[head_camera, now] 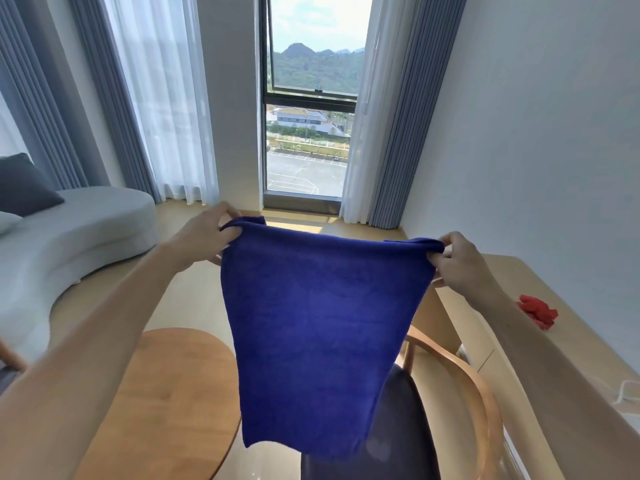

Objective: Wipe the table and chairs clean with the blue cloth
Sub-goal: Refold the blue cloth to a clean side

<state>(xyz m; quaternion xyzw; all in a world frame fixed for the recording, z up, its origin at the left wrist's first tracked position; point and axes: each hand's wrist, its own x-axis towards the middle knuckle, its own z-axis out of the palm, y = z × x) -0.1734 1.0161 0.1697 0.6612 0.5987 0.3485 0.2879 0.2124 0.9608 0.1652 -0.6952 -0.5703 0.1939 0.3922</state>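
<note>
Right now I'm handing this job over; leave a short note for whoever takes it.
Left hand and right hand each pinch a top corner of the blue cloth, held spread in the air. It hangs above the round wooden table and the chair, touching neither as far as the view shows. Done: cloth opened out. Left: wipe the table and chairs.

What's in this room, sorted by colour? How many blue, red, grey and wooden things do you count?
Blue: 1, the cloth, held up by the left hand and right hand.
Red: 1, the rag on the counter.
Grey: 2, the sofa and the cushion.
Wooden: 3, the table, the chair and the counter.
Total: 7.
</note>
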